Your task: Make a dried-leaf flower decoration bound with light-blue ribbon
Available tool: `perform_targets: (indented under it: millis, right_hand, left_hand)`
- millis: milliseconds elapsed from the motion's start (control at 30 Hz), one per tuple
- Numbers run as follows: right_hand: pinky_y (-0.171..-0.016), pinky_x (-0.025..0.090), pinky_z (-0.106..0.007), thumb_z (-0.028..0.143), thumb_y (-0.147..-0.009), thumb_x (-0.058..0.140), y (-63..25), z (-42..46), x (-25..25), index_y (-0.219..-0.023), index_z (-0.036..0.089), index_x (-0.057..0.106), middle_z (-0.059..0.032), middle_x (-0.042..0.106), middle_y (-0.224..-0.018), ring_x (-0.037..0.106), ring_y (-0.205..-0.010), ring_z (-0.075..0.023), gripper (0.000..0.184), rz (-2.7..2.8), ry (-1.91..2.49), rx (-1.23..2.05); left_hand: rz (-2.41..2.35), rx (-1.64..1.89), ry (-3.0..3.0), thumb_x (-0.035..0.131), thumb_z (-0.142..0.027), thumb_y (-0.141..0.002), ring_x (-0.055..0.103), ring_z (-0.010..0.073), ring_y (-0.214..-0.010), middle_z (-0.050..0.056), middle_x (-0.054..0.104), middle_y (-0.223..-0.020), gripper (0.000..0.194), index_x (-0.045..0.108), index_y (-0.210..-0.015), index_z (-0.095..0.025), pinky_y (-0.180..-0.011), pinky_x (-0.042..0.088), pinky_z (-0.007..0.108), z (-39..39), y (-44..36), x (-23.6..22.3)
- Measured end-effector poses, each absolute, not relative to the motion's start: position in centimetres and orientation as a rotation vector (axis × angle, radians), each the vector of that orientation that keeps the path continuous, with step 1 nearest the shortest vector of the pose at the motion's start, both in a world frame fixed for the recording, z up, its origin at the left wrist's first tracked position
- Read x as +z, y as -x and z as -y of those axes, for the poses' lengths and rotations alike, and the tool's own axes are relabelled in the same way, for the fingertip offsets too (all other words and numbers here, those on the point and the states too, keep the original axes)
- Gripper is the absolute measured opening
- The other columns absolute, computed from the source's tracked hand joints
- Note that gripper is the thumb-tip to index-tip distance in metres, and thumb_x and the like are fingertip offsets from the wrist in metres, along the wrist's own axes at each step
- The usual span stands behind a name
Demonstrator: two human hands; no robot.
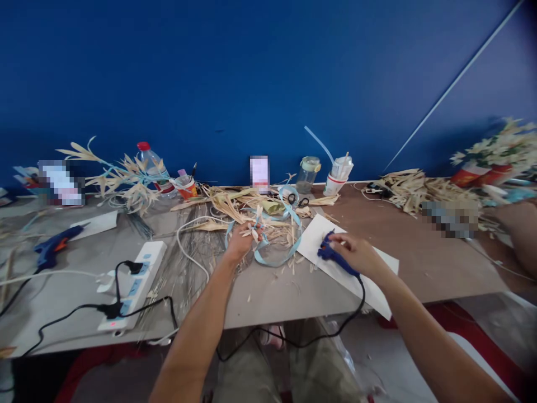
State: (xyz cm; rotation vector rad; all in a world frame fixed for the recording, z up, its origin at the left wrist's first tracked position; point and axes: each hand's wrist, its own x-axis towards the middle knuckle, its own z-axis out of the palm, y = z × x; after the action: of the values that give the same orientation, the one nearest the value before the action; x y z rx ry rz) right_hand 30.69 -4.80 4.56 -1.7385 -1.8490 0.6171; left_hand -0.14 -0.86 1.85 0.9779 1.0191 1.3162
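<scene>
My left hand [240,242] is closed on a small dried straw leaf piece [253,232] with a light blue ribbon [272,258] looping around it, over the table's middle. My right hand [356,253] is wrapped round a blue hot glue gun [331,254] that rests on a white sheet of paper [327,238]; its black cord [327,333] hangs off the table's front edge. A heap of dried straw leaves [239,204] lies just behind both hands.
A white power strip [140,277] with black plugs and a second blue glue gun [52,246] lie at the left. A plastic bottle [151,165], cups [338,179], a jar [308,173] and scissors [297,200] stand along the blue wall. More straw [411,190] is piled at the right, beside another person's arm [522,229].
</scene>
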Motion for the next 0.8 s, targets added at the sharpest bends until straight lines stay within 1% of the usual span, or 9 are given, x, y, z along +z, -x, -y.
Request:
perform_targets:
  millis: [100, 167, 233, 333, 400, 467, 567, 667, 800]
  right_hand:
    - [-0.083, 0.046, -0.038, 0.036, -0.08, 0.055, -34.0, 5.9, 1.9, -0.104, 0.012, 0.067, -0.019, 0.063, -0.11, 0.063, -0.089, -0.027, 0.035, 1.999, 2.009, 0.344]
    - [-0.088, 0.044, -0.037, 0.038, -0.081, 0.055, -34.6, 6.5, 0.8, -0.111, 0.01, 0.064, -0.0205, 0.058, -0.117, 0.061, -0.1, -0.0286, 0.041, 2.08, 2.075, 0.342]
    - [-0.09, 0.043, -0.036, 0.04, -0.082, 0.054, -34.3, 6.9, 0.6, -0.119, 0.008, 0.058, -0.0211, 0.053, -0.123, 0.059, -0.104, -0.0286, 0.048, 2.113, 2.143, 0.36]
    - [-0.087, 0.043, -0.038, 0.042, -0.082, 0.054, -33.2, 6.9, 1.1, -0.136, 0.006, 0.039, -0.0225, 0.044, -0.13, 0.058, -0.105, -0.03, 0.067, 2.1, 2.242, 0.3]
    - [-0.087, 0.043, -0.038, 0.041, -0.082, 0.054, -32.7, 6.5, 1.2, -0.139, 0.006, 0.034, -0.0227, 0.041, -0.131, 0.058, -0.105, -0.0308, 0.071, 2.131, 2.233, 0.277]
    - [-0.088, 0.043, -0.038, 0.04, -0.081, 0.055, -32.6, 6.0, 1.0, -0.134, 0.007, 0.043, -0.0221, 0.041, -0.132, 0.058, -0.104, -0.0302, 0.063, 2.174, 2.188, 0.298]
    - [-0.091, 0.042, -0.036, 0.033, -0.08, 0.056, -33.0, 5.2, 0.3, -0.12, 0.008, 0.056, -0.0201, 0.049, -0.124, 0.058, -0.103, -0.0279, 0.047, 2.199, 2.081, 0.354]
    - [-0.094, 0.043, -0.037, 0.028, -0.077, 0.057, -33.5, 4.8, -0.1, -0.11, 0.008, 0.061, -0.0186, 0.057, -0.111, 0.058, -0.103, -0.0279, 0.038, 2.163, 1.929, 0.336]
    - [-0.092, 0.045, -0.042, 0.03, -0.074, 0.056, -34.1, 4.8, -0.1, -0.103, 0.011, 0.064, -0.0181, 0.06, -0.105, 0.058, -0.1, -0.0297, 0.035, 2.053, 1.764, 0.27]
  left_hand:
    - [-0.995, 1.31, -0.992, 0.079, -0.023, -0.051, 0.053, 0.009, -0.048, -0.002, 0.061, -0.06, 0.028, 0.061, -0.071, -0.015, -0.052, 0.039, 0.024, 0.6, 0.1, 1.3]
    - [-0.988, 1.313, -0.994, 0.079, -0.022, -0.05, 0.051, 0.0083, -0.048, -0.002, 0.062, -0.064, 0.029, 0.061, -0.072, -0.015, -0.051, 0.039, 0.024, 0.5, 0.1, 0.9]
    - [-0.997, 1.326, -0.991, 0.079, -0.021, -0.048, 0.05, 0.008, -0.048, -0.001, 0.062, -0.066, 0.031, 0.061, -0.073, -0.015, -0.051, 0.039, 0.024, 0.4, 0.0, 0.4]
    - [-0.997, 1.326, -1.002, 0.078, -0.02, -0.048, 0.049, 0.008, -0.05, -0.001, 0.062, -0.066, 0.03, 0.061, -0.072, -0.015, -0.05, 0.039, 0.024, 0.2, 0.0, -0.1]
    - [-0.991, 1.303, -1.026, 0.077, -0.02, -0.05, 0.049, 0.0082, -0.05, -0.001, 0.061, -0.064, 0.026, 0.061, -0.07, -0.015, -0.05, 0.038, 0.023, 0.0, 0.1, -0.4]
    - [-0.993, 1.281, -1.05, 0.076, -0.019, -0.052, 0.048, 0.008, -0.05, -0.002, 0.06, -0.061, 0.023, 0.061, -0.07, -0.016, -0.049, 0.036, 0.023, 0.0, 0.1, -0.7]
    - [-1.007, 1.276, -1.067, 0.075, -0.019, -0.054, 0.048, 0.0074, -0.049, -0.002, 0.059, -0.06, 0.022, 0.062, -0.071, -0.016, -0.048, 0.036, 0.022, -0.1, 0.2, -0.8]
    - [-0.999, 1.284, -1.071, 0.075, -0.02, -0.055, 0.048, 0.0069, -0.048, -0.002, 0.06, -0.061, 0.022, 0.062, -0.071, -0.016, -0.049, 0.037, 0.022, 0.0, 0.2, -0.8]
    - [-1.007, 1.28, -1.055, 0.078, -0.024, -0.051, 0.05, 0.0083, -0.049, -0.003, 0.058, -0.059, 0.027, 0.061, -0.071, -0.015, -0.05, 0.039, 0.023, -0.1, 0.0, -0.6]
